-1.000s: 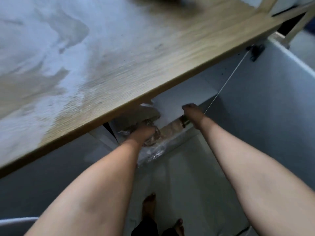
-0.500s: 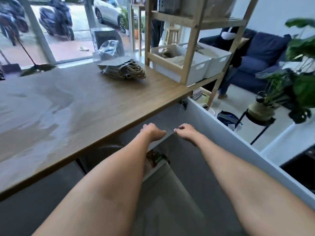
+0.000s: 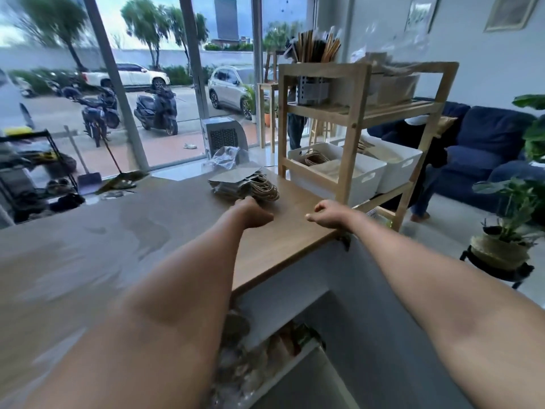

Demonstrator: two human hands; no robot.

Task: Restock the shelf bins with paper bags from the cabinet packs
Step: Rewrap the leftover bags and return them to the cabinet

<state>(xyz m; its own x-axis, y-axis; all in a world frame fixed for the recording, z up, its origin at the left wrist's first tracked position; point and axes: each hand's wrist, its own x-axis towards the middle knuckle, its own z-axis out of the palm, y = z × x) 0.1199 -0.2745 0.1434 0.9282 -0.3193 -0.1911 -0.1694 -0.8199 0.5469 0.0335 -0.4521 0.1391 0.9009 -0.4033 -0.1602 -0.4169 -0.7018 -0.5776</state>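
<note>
both hands [image 3: 256, 214] [image 3: 326, 215] over the counter [image 3: 165, 219], each grip loosely curled, empty

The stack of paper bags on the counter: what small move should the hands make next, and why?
Probably reach the left hand forward to take hold of the stack of paper bags. Both hands look empty, the left one is just short of the stack, and the right hand hovers beside it. The white bins on the wooden shelf stand close behind, ready for filling.
</note>
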